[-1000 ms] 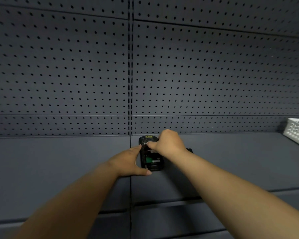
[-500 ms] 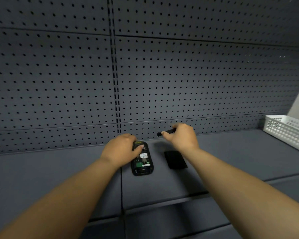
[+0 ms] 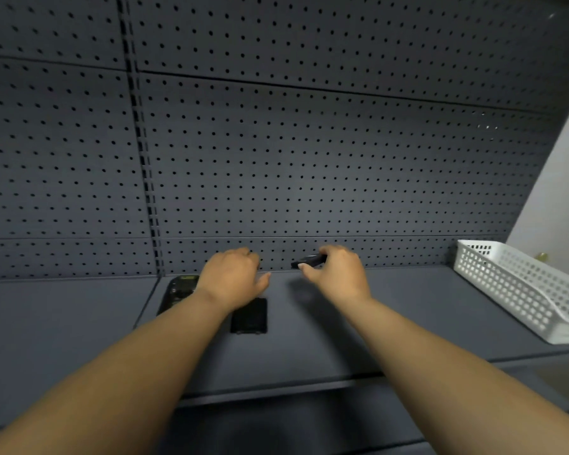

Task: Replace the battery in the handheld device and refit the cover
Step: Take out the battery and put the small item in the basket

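Right hand pinches a small dark battery at its fingertips, held above the shelf near the back edge. Left hand hovers, loosely curled, holding nothing visible. Device lies left of both hands; cover between.

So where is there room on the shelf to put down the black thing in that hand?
The biggest bare patch of shelf lies between the right hand, which pinches the black piece, and the white basket. The far left of the shelf is bare too. It is crowded under the left hand: the handheld device and flat black cover lie there.
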Demonstrator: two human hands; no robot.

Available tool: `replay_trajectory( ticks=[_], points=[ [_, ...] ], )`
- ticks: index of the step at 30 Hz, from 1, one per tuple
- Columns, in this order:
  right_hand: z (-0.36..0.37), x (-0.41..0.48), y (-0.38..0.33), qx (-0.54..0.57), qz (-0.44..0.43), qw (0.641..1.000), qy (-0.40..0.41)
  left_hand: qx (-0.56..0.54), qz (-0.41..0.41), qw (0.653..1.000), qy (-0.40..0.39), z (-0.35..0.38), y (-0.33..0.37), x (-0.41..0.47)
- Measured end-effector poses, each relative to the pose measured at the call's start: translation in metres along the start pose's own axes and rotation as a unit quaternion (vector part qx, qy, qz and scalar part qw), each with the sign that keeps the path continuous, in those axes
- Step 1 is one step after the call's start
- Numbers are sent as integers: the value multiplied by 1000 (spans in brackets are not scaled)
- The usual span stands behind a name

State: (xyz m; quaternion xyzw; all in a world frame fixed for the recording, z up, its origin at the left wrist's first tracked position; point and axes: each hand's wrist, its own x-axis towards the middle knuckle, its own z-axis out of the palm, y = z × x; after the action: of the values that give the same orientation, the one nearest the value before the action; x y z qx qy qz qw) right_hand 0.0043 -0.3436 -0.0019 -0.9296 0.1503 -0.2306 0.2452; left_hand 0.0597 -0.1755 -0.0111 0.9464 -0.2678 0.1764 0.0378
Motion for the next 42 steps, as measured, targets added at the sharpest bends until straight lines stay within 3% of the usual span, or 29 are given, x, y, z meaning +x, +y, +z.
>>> replay_trajectory(
  ticks=[14,32,42],
  points=[
    [-58,-9,95,6,-46,998,-40,-36,-65,997,-11,13,117,-3],
    [-82,-23,116,13,6,1000,1,-63,23,998,-17,6,142,0],
    [-112,-5,157,20,9,999,32,-51,29,998,-15,6,178,17]
  ],
)
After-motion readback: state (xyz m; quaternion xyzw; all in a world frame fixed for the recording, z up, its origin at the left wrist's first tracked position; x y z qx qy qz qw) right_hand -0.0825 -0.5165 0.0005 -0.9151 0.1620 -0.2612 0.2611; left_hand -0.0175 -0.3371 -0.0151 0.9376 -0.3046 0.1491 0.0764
